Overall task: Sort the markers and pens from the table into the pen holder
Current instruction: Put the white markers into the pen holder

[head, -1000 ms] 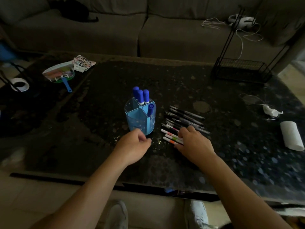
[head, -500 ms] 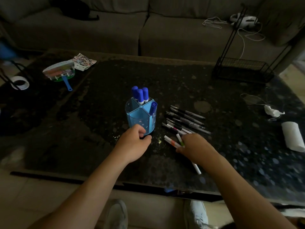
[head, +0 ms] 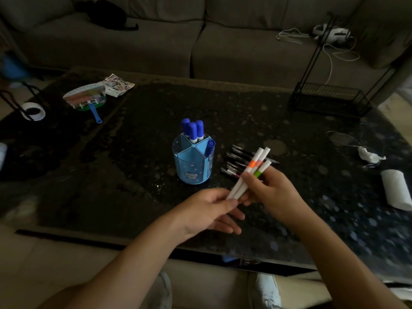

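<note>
Right hand (head: pixel 270 192) gripping three white markers (head: pixel 252 172) lifted above the dark surface (head: pixel 133 175), left hand (head: pixel 209 210) pinching their lower ends, blue pen holder (head: pixel 192 162) standing just beyond, black pens (head: pixel 238 160) lying beside it

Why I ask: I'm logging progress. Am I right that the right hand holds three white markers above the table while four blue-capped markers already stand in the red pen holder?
Not quite: the pen holder is blue, not red, as the head view shows. The rest holds: the right hand grips three white markers and four blue-capped markers stand in it.
</note>
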